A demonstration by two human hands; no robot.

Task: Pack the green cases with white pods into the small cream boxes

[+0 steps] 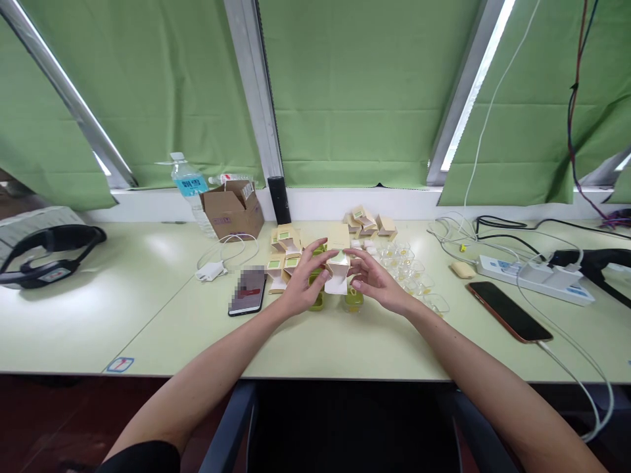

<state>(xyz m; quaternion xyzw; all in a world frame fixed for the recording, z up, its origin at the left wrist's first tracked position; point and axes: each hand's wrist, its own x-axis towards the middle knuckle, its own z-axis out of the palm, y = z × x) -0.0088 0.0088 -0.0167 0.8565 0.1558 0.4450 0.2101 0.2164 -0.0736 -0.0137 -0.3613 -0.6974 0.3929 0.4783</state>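
A small cream cardboard box (pixel 338 281) with its flaps folded out is between my two hands above the table. My left hand (pixel 302 284) grips its left side with thumb and fingertips. On the other side, the fingertips of my right hand (pixel 377 282) hold the box's right edge. Below the box, a green-filled clear container (pixel 353 299) stands on the table near my right thumb. Green containers (pixel 317 303) in a row are partly hidden behind my left hand. Several cream boxes (pixel 286 238) with green labels sit just left of it.
Several clear plastic cups (pixel 407 266) spread right of my hands; more cream boxes (pixel 363 220) lie behind. Left are a phone (pixel 248 292), a charger (pixel 211 270), a brown carton (pixel 234 210) and a bottle (pixel 190 184). Right are a black phone (pixel 510 312) and a power strip (pixel 537 279).
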